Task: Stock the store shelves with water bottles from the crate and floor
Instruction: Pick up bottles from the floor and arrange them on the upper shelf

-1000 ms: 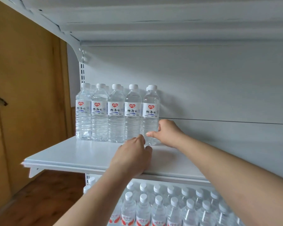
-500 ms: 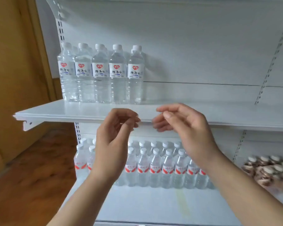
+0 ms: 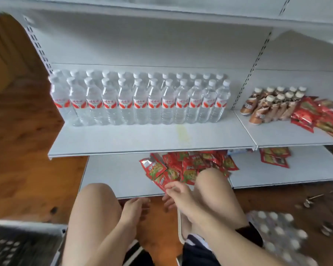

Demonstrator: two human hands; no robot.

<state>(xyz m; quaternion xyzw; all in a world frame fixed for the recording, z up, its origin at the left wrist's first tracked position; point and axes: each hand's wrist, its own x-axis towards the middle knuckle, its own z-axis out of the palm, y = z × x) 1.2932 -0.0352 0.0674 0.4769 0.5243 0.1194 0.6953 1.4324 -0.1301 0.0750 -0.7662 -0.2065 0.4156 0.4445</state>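
Two rows of clear water bottles with red labels [image 3: 138, 100] stand at the back of the white middle shelf [image 3: 123, 141]. A wrapped pack of water bottles [image 3: 277, 233] lies on the floor at the lower right, blurred. A dark crate [image 3: 17, 244] sits at the lower left. My left hand [image 3: 135, 210] hangs between my knees with loose fingers, holding nothing. My right hand [image 3: 178, 194] is just beside it, fingers relaxed and empty, in front of the bottom shelf's edge.
Red snack packets [image 3: 183, 166] lie heaped on the bottom shelf [image 3: 112, 175]. Brown drink bottles [image 3: 273, 104] and more red packets [image 3: 323, 116] fill the shelf to the right. My bare knees frame the hands. Wooden floor [image 3: 27, 150] stretches to the left.
My view has dropped from the upper shelf to the lower shelves and floor. Both hands came down from the upper shelf and now hang low between my knees.
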